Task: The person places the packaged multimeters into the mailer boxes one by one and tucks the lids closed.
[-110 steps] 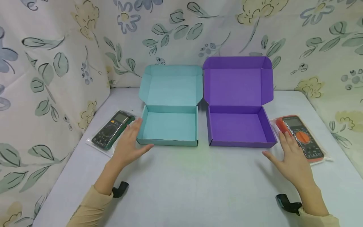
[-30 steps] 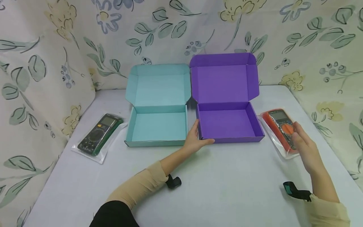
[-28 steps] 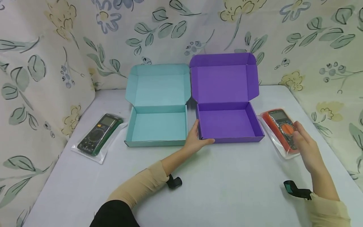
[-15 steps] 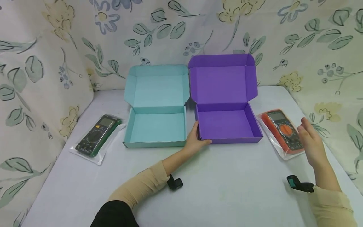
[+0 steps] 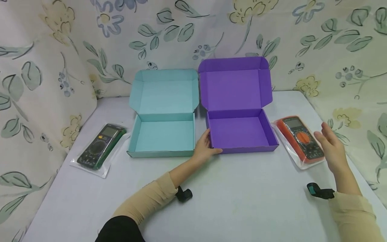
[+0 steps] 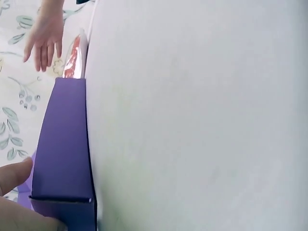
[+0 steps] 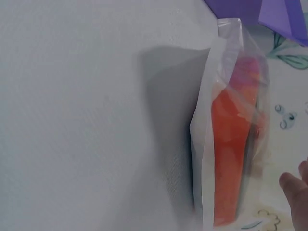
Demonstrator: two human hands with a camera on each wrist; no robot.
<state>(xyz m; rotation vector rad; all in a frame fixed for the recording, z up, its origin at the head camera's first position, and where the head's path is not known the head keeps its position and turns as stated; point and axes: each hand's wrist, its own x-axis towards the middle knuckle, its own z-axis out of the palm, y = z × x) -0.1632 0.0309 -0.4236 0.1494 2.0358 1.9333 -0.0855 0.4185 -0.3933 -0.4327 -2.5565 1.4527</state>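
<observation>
In the head view, my left hand (image 5: 203, 148) holds the near left corner of an open purple cardboard box (image 5: 245, 149), fingers along its left wall and thumb at the front. The left wrist view shows thumb and a finger at that box's (image 6: 62, 144) corner; the other fingers are hidden. My right hand (image 5: 335, 153), fingers loosely extended, is raised just right of an orange-and-black multimeter (image 5: 302, 137) in a clear plastic bag. It holds nothing; in the right wrist view its fingertips (image 7: 291, 185) are apart from the bagged multimeter (image 7: 231, 149).
A light teal box (image 5: 163, 154), lid up, stands left of the purple one. Farther left lies a bagged black-and-green multimeter (image 5: 101, 146). The white table (image 5: 242, 201) is backed by a floral curtain (image 5: 169, 43).
My left hand has come from beside the green multimeter to the purple box and stays there. My right hand has come off the orange multimeter, moving right. The view has shifted slightly.
</observation>
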